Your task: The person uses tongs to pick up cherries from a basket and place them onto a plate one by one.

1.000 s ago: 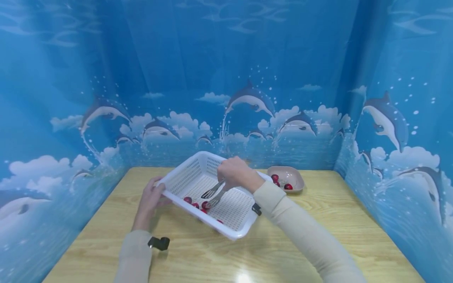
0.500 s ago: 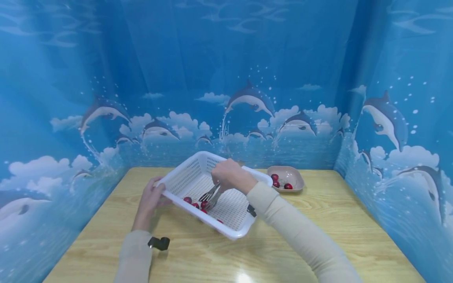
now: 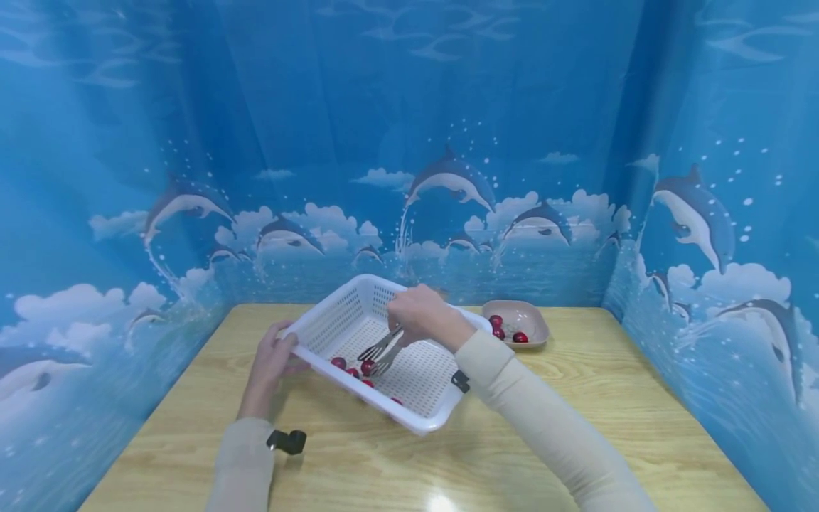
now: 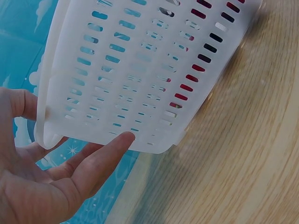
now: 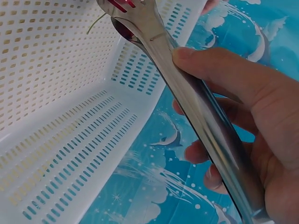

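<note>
A white perforated plastic basket (image 3: 416, 377) stands angled on the table, with several red cherries (image 3: 338, 363) gathered along its near side. My left hand (image 3: 271, 353) holds the rim at its left corner; in the left wrist view the thumb lies against the outer wall (image 4: 126, 93). Reaching over the basket, my right hand (image 3: 419, 313) grips slotted metal tongs (image 5: 201, 114). Their tips are down among the cherries, close to one cherry (image 3: 367, 367). Red shows through the tong slots in the right wrist view, beside a thin stem (image 5: 96, 23).
A small pinkish bowl (image 3: 534, 323) holding several cherries stands behind the basket on the right. The wooden table (image 3: 537, 441) is bordered by blue dolphin-print curtains (image 3: 320, 142) at the back and sides.
The right hand and tongs moved slightly left and down, then back a little to the right. The cherry by the tips has shifted slightly up and left. The left hand stays put.
</note>
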The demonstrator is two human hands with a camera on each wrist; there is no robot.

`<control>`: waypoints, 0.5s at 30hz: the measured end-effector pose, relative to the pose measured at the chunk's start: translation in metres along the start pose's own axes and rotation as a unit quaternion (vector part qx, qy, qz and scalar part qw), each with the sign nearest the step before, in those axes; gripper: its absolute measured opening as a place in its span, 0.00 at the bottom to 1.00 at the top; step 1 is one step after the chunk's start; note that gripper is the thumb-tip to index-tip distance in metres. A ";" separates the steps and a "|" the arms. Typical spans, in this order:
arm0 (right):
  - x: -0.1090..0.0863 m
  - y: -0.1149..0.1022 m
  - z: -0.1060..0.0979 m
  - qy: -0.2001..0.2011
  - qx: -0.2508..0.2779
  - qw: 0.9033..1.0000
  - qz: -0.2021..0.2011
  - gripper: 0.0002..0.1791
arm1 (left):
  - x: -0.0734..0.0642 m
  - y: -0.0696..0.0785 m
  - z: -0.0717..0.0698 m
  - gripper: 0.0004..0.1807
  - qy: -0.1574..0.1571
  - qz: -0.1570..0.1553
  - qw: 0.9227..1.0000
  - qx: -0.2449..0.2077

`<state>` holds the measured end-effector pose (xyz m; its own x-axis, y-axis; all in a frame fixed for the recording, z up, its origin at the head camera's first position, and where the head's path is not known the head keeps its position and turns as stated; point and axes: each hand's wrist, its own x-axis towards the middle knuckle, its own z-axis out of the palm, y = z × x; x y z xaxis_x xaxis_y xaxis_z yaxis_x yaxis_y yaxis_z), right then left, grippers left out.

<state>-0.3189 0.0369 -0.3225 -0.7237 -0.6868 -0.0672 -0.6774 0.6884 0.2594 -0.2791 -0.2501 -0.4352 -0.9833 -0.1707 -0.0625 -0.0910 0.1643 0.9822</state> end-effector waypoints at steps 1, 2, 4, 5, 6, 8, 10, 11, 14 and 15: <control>-0.001 0.001 0.000 0.000 0.003 1.000 -0.001 0.17 | 0.000 0.000 0.000 0.33 0.000 -0.001 1.000 0.002; -0.003 0.002 0.000 0.001 0.007 1.000 -0.001 0.17 | 0.000 0.000 0.000 0.33 -0.001 0.000 1.000 0.002; -0.006 0.005 0.000 0.005 0.016 1.000 0.002 0.17 | 0.000 -0.001 0.000 0.33 -0.002 0.001 1.000 0.005; -0.008 0.006 0.001 0.008 0.020 1.000 0.005 0.17 | 0.000 -0.001 0.000 0.33 -0.002 0.001 1.000 0.005; -0.010 0.007 0.001 0.011 0.025 1.000 0.009 0.17 | 0.000 -0.001 0.000 0.33 -0.003 0.002 1.000 0.006; -0.013 0.009 0.002 0.017 0.035 0.999 0.018 0.17 | 0.001 -0.002 0.000 0.33 -0.003 0.002 1.000 0.007; -0.017 0.011 0.003 0.023 0.048 0.998 0.026 0.18 | 0.001 -0.003 -0.001 0.32 -0.003 0.003 1.000 0.003; -0.019 0.012 0.003 0.026 0.053 0.998 0.029 0.18 | 0.001 -0.003 -0.001 0.32 -0.003 0.003 1.000 0.001; -0.024 0.015 0.003 0.036 0.064 0.997 0.027 0.18 | 0.001 -0.002 -0.001 0.32 -0.002 0.003 1.000 0.000; -0.026 0.016 0.003 0.039 0.067 0.997 0.027 0.18 | 0.000 -0.002 0.000 0.32 -0.002 0.003 1.000 -0.001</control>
<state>-0.3114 0.0664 -0.3197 -0.7500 -0.6611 0.0203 -0.6537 0.7456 0.1291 -0.2791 -0.2508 -0.4373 -0.9846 -0.1650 -0.0578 -0.0852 0.1640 0.9828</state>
